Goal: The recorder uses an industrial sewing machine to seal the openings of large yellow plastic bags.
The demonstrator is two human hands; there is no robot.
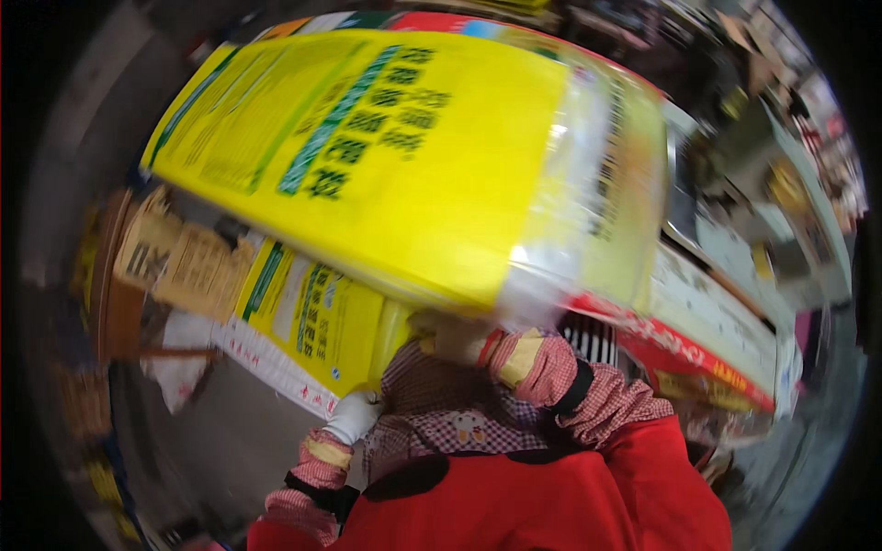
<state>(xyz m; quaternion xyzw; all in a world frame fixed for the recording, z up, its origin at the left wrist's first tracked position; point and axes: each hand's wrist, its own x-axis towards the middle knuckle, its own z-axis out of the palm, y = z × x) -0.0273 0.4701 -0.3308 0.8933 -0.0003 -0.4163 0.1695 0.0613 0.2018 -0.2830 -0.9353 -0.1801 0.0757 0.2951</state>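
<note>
A large yellow printed bag (487, 174) with a clear plastic band near its right end lies flat on top of a stack across the view. My right hand (455, 340), gloved and blurred, is at the near edge of this bag; its fingers cannot be made out. My left hand (354, 418), in a white glove, is closed at the near corner of a smaller-looking yellow bag (317, 312), which lies partly beneath the large one. A yellow fold (392, 335) runs between the two hands. The apron (469, 432) in front of me is checked.
Torn brown printed paper (197, 266) and a white printed strip (276, 367) lie at the left. A brown wooden frame (119, 303) stands beyond them. On the right are a red-edged box (698, 358) and a pale machine housing (790, 211). Clutter fills the back right.
</note>
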